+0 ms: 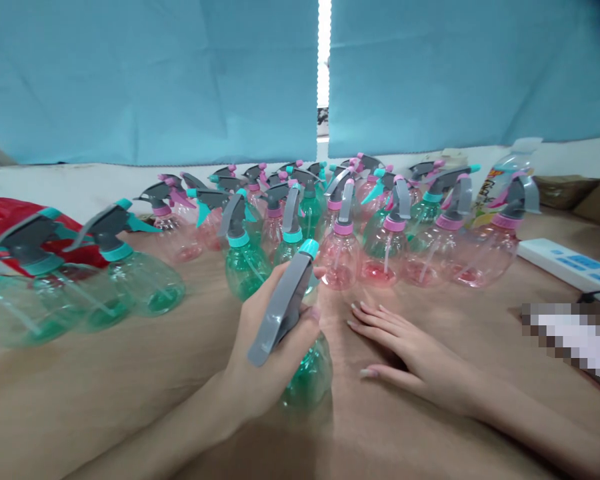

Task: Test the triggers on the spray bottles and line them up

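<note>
My left hand [260, 333] is closed around the neck and trigger head of a green spray bottle [307, 377]. The bottle is upright, with a grey head, a teal nozzle and a clear green body; my fingers hide its neck and trigger. My right hand [410, 347] lies on the brown tabletop with its fingers stretched out, apart from any bottle. Just beyond it stand pink spray bottles, the nearest being a pink spray bottle [379, 263] with a pink collar. Another green spray bottle [247, 270] stands beyond my left hand.
Several more green and pink spray bottles crowd the back of the table [180, 400]. On the left stand green spray bottles [155, 287] near a red plastic bag [10, 217]. At the right are a labelled drink bottle [505, 180], a white power strip [570, 263] and a blurred-out item [575, 340].
</note>
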Motion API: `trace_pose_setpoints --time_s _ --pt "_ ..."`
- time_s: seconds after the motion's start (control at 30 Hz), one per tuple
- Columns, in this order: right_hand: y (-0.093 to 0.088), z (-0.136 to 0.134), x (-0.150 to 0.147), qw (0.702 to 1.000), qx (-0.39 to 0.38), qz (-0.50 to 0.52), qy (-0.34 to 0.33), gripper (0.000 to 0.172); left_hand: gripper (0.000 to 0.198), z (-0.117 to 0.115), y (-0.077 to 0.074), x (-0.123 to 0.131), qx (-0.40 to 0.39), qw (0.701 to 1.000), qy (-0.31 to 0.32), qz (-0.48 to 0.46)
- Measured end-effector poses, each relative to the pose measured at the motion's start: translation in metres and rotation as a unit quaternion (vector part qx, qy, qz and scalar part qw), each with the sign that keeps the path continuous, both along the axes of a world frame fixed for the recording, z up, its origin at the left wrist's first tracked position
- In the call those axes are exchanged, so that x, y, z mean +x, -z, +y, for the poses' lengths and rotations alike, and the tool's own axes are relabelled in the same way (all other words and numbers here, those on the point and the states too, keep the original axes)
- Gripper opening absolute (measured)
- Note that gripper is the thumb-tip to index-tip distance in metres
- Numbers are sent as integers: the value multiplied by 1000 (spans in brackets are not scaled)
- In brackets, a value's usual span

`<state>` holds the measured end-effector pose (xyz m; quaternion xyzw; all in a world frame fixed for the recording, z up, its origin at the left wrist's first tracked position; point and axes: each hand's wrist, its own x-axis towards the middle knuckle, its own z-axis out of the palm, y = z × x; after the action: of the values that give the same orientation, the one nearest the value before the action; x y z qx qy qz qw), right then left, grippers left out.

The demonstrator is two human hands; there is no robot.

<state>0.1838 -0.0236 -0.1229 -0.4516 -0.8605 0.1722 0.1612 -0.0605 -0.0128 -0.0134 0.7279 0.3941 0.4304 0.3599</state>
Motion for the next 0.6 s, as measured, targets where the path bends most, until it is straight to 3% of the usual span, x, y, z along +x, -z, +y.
trace_pose_setpoints --time_s 0.2,0.4,0.6 --pt "1 0 0 1000 0 12 3 68 33 0 -1 0 8 1000 -7 13" --pt "1 -1 0 1000 -2 19 1 67 20 5 1 0 24 1000 -7 12" --pt "2 -1 0 1000 -5 14 3 68 25 4 -1 -1 27 999 -5 18"
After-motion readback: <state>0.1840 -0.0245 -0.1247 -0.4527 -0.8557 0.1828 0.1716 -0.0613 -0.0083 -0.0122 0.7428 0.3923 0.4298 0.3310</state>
